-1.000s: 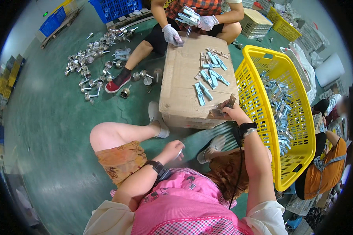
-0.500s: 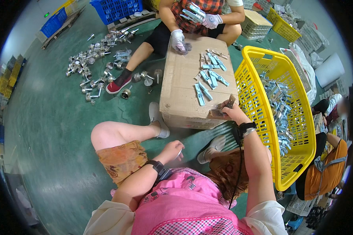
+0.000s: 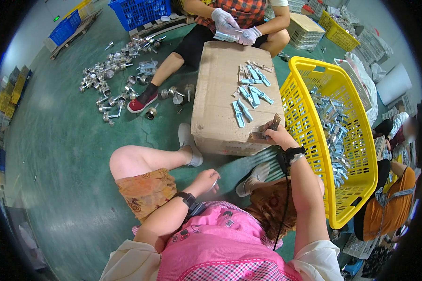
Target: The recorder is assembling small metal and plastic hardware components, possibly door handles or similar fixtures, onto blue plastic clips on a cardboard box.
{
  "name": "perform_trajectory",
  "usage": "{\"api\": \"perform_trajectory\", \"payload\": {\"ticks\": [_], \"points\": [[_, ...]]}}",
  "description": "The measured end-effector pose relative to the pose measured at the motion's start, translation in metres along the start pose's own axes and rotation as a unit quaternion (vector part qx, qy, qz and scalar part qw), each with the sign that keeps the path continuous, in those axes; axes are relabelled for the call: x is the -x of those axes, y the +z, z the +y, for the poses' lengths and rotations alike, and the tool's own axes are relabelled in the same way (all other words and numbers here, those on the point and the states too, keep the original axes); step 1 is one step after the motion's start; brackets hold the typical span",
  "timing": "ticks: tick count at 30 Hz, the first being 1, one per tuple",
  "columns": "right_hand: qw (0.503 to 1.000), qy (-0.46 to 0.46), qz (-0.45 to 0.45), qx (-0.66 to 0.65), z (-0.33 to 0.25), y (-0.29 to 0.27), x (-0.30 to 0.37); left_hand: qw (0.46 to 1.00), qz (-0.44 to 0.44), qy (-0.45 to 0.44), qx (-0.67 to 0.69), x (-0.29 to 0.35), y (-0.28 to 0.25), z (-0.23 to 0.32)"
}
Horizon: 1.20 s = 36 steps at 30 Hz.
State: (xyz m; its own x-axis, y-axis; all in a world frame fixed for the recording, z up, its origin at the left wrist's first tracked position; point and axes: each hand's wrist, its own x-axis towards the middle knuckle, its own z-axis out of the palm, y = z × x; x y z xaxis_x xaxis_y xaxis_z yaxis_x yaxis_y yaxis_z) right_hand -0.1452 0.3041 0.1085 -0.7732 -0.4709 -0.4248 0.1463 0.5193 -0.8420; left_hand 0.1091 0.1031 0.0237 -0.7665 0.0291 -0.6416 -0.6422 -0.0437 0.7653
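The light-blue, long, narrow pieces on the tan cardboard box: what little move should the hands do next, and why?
Maybe the left hand should reach up to the nearest light-blue narrow piece. That hand hangs apart from the tan cardboard box, while the right hand seems to grip a dark brown, jagged-edged piece at its near right corner.

The cardboard box (image 3: pixel 215 96) is brightly and evenly lit, its top sharply rendered. Pale glare is spread over the green floor (image 3: pixel 86 215) to its left and nearer side; soft shadow is cast just before it. Far outward from the box, lines are bent and detail is lost in black corners.
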Motion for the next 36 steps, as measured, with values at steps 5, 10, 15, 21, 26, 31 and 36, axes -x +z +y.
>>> {"api": "perform_trajectory", "payload": {"ticks": [5, 10, 15, 21, 26, 31, 36], "points": [[1.0, -0.014, 0.001, 0.011, 0.006, -0.001, -0.004, 1.0, 0.0, 0.003, -0.003, -0.002, 0.0, -0.003], [1.0, -0.011, 0.0, 0.001, 0.002, 0.001, -0.001, 1.0, -0.002, 0.005, -0.003, -0.003, 0.0, -0.005], [1.0, -0.002, -0.006, -0.013, 0.0, 0.001, 0.0, 1.0, -0.005, 0.003, 0.002, -0.004, 0.0, -0.006], [1.0, -0.006, -0.006, -0.008, 0.006, -0.001, -0.004, 1.0, -0.006, 0.005, 0.004, -0.001, 0.001, -0.003], [1.0, -0.008, -0.004, -0.007, 0.005, 0.0, -0.003, 1.0, -0.005, 0.006, 0.004, -0.001, 0.0, -0.002], [1.0, -0.007, -0.004, -0.014, 0.007, 0.001, -0.006, 1.0, -0.001, 0.01, 0.008, -0.002, -0.001, -0.005], [1.0, -0.005, -0.014, -0.005, 0.009, -0.002, -0.007, 1.0, 0.013, 0.013, 0.006, 0.008, 0.001, 0.008]]}}
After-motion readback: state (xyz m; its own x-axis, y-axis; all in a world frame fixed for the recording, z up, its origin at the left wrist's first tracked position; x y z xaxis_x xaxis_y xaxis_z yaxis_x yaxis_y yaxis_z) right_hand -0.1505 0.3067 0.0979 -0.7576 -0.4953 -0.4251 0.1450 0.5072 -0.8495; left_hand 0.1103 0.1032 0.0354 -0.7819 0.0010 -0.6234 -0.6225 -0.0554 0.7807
